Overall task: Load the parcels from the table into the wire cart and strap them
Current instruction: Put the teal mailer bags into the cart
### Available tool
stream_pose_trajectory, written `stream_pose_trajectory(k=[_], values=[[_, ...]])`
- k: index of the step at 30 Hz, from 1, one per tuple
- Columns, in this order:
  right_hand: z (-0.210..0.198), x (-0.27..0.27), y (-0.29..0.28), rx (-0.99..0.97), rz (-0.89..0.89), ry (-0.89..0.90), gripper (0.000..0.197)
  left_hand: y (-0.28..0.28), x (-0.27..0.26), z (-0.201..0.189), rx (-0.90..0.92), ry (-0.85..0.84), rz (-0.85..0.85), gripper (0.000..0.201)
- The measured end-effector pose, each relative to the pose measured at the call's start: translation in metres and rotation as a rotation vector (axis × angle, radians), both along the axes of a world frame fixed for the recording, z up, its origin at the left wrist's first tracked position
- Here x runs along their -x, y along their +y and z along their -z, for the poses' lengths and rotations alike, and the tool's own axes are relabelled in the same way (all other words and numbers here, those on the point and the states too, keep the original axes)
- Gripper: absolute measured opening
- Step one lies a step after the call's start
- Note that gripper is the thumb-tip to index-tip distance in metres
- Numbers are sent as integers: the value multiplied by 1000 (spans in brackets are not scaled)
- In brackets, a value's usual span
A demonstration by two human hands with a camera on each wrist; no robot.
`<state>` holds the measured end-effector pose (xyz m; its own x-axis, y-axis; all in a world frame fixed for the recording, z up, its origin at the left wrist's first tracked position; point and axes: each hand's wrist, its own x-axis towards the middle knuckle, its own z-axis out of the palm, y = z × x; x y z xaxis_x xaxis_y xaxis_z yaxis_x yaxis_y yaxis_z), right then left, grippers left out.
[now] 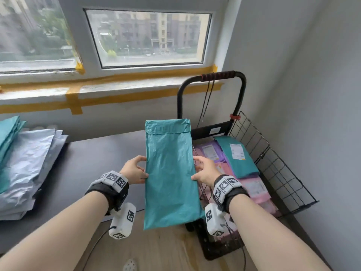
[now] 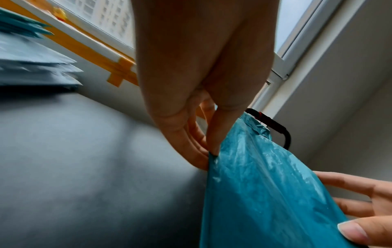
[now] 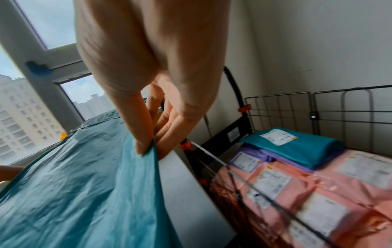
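Observation:
A long teal parcel point(image 1: 170, 173) hangs in the air between the grey table point(image 1: 93, 157) and the wire cart point(image 1: 273, 167). My left hand point(image 1: 136, 171) pinches its left edge, thumb on top and fingers beneath. My right hand point(image 1: 203, 171) pinches the right edge the same way. The left wrist view shows the teal parcel point(image 2: 265, 193) held by my left hand point(image 2: 210, 152). In the right wrist view my right hand point(image 3: 148, 146) grips the teal parcel point(image 3: 84, 193) beside the cart. Pink parcels point(image 3: 297, 193), a purple parcel point(image 3: 250, 159) and another teal parcel point(image 1: 238, 155) lie in the cart.
A stack of silver parcels point(image 1: 25, 169) and teal parcels point(image 1: 7, 133) sits at the table's left. The cart's black handle point(image 1: 213, 79) with a dark cord point(image 1: 207, 100) rises by the window sill. A grey wall point(image 1: 312, 94) bounds the cart on the right. A cable point(image 1: 97, 243) trails over the wooden floor.

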<state>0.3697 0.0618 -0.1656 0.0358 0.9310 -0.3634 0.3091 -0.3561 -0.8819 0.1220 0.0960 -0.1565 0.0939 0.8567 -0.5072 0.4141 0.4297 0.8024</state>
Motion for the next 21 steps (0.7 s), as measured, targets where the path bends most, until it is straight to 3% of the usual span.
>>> stream_pose_trajectory(k=[13,21], values=[[34,-195,45,157,209,-34,77,96,-214,40,109,-7,237,57],[74,-280,112,259,180,-12,77,154,-298,82,163,83,204,55]])
